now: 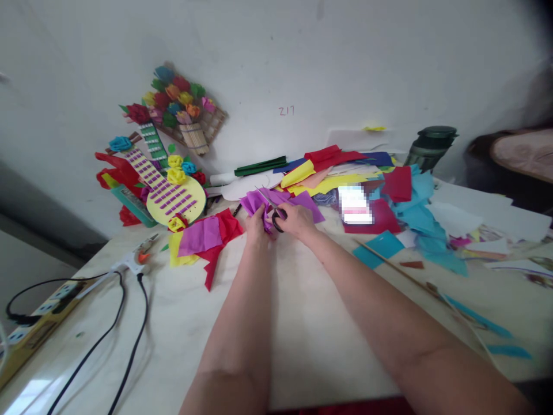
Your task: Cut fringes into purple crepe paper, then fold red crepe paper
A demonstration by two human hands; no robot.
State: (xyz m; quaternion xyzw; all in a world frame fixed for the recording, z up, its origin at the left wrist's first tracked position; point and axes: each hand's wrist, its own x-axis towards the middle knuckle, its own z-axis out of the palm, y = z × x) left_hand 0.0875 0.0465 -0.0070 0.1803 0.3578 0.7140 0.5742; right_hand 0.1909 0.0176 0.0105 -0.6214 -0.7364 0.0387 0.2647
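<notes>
My left hand (pixel 258 223) grips a crumpled piece of purple crepe paper (pixel 251 202) near the middle of the table. Close beside it, my right hand (pixel 298 220) is closed around the dark handles of a pair of scissors (pixel 280 217). The blades point up and to the left, over the purple paper; whether they are cutting into it I cannot tell. More purple paper (pixel 310 205) lies behind my right hand. To the left rest a flat purple sheet (pixel 201 235), a red sheet (pixel 213 262) and a yellow one (pixel 175 253).
A glue gun (pixel 133 260) with a black cord and a power strip (pixel 43 325) are on the left. A guitar-shaped craft (pixel 175 199) leans near the wall. A blurred phone (pixel 355 206), coloured paper, a wooden stick (pixel 393 265) and a dark bottle (pixel 431 148) are at right.
</notes>
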